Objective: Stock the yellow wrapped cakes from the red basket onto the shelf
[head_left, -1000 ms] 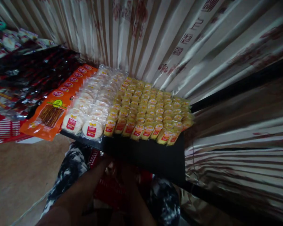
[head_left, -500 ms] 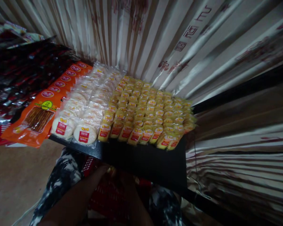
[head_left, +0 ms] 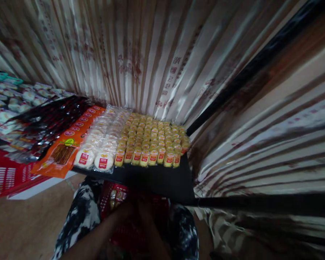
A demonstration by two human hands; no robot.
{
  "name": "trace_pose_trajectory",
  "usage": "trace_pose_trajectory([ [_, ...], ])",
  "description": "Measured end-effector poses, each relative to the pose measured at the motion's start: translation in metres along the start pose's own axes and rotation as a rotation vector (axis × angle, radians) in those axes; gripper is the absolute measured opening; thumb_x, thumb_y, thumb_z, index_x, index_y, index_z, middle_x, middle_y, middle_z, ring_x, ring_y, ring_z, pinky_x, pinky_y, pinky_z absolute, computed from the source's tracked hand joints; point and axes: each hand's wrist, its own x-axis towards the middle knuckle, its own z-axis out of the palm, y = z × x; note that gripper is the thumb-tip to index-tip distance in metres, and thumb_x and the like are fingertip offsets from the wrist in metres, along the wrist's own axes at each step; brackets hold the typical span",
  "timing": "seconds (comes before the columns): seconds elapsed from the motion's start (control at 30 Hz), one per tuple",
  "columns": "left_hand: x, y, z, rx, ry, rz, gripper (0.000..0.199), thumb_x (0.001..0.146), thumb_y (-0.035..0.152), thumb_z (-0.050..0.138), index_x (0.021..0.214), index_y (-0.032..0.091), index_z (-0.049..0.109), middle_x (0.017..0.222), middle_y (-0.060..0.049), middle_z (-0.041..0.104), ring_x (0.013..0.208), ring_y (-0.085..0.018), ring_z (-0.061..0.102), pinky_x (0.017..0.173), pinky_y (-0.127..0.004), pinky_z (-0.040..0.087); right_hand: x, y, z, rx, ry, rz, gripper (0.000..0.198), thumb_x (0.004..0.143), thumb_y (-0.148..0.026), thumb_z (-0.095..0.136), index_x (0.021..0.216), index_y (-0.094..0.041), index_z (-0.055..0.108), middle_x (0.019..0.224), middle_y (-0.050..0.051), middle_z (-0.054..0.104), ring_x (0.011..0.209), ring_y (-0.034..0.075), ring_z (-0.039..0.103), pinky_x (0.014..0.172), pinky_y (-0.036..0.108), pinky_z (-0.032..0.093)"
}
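Observation:
Both my hands reach down into a red plastic basket between my knees, under the table's front edge. My left hand is beside a few small wrapped snacks in the basket. Close to it, my right hand is in deep shadow. The fingers of both hands are too dark to make out. Above them, rows of small yellow wrapped snacks stand on the black tabletop. Left of these lie clear-wrapped white rice crackers with red labels.
An orange snack bag lies beside the crackers, partly over the table edge. Dark shiny packets and pale packets lie farther left. Another red basket is at the left. A pleated curtain and dark bar border the table.
My view has shifted, so the table goods appear lower and smaller, and more of the left side shows. My hands are still down in the basket, where wrapped snacks now show.

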Motion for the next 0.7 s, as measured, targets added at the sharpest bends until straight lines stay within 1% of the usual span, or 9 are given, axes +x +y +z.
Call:
trace_pose_trajectory([
  [0.07,-0.008,-0.001,0.002,-0.059,-0.035,-0.019,0.016,0.067,0.024,0.067,0.081,0.017,0.064,0.063,-0.002,0.063,0.073,-0.021,0.062,0.066,-0.032,0.047,-0.010,0.000,-0.002,0.115,0.034,0.047,0.034,0.080,-0.033,0.040,0.077,-0.021,0.071,0.085,0.009,0.071,0.083,0.024,0.067,0.077,0.038,0.053],
  [0.17,-0.022,-0.005,0.002,-0.135,-0.017,-0.002,0.014,0.062,0.022,0.067,0.075,0.018,0.062,0.061,-0.002,0.062,0.068,-0.021,0.061,0.062,-0.030,0.046,-0.025,0.002,-0.007,0.257,0.099,0.096,0.032,0.073,-0.035,0.044,0.077,-0.019,0.071,0.088,0.011,0.071,0.087,0.026,0.066,0.082,0.041,0.050],
  [0.3,-0.041,-0.014,-0.002,-0.169,0.019,-0.018,0.015,0.058,0.019,0.066,0.070,0.019,0.056,0.057,0.001,0.057,0.061,-0.017,0.059,0.055,-0.026,0.044,-0.044,-0.001,-0.015,0.256,0.251,0.068,0.033,0.073,-0.035,0.042,0.086,-0.020,0.068,0.095,0.011,0.069,0.095,0.026,0.063,0.088,0.041,0.046],
  [0.37,-0.046,-0.015,-0.003,-0.199,0.072,-0.052,0.018,0.056,0.015,0.064,0.069,0.019,0.053,0.057,0.003,0.055,0.060,-0.016,0.058,0.053,-0.024,0.043,-0.053,-0.005,-0.019,0.269,0.294,0.030,0.033,0.074,-0.039,0.044,0.090,-0.021,0.066,0.099,0.011,0.068,0.097,0.026,0.062,0.089,0.040,0.046],
  [0.4,-0.049,-0.014,-0.002,-0.211,0.096,-0.065,0.019,0.055,0.014,0.063,0.070,0.019,0.052,0.058,0.003,0.055,0.060,-0.015,0.058,0.052,-0.023,0.043,-0.057,-0.008,-0.021,0.286,0.291,0.009,0.034,0.074,-0.041,0.044,0.092,-0.021,0.066,0.100,0.010,0.068,0.097,0.026,0.062,0.088,0.040,0.047],
  [0.47,-0.053,-0.011,0.003,-0.247,0.118,-0.041,0.024,0.054,0.015,0.064,0.074,0.019,0.052,0.060,0.004,0.055,0.059,-0.014,0.058,0.051,-0.022,0.042,-0.064,-0.013,-0.025,0.315,0.264,-0.019,0.036,0.074,-0.045,0.045,0.093,-0.021,0.065,0.099,0.011,0.068,0.095,0.026,0.063,0.086,0.039,0.048],
  [0.6,-0.067,0.001,0.017,-0.335,0.056,0.100,0.033,0.052,0.024,0.070,0.081,0.019,0.055,0.063,0.003,0.057,0.059,-0.013,0.057,0.053,-0.022,0.041,-0.076,-0.026,-0.033,0.352,0.229,-0.051,0.036,0.077,-0.046,0.045,0.093,-0.020,0.065,0.094,0.010,0.069,0.090,0.025,0.065,0.082,0.036,0.050],
  [0.7,-0.082,0.017,0.019,-0.315,0.018,0.150,0.032,0.055,0.032,0.069,0.082,0.019,0.057,0.065,0.003,0.058,0.059,-0.012,0.056,0.055,-0.022,0.041,-0.081,-0.035,-0.044,0.415,0.224,-0.085,0.040,0.078,-0.050,0.045,0.094,-0.019,0.065,0.087,0.008,0.070,0.081,0.023,0.066,0.074,0.033,0.052],
])
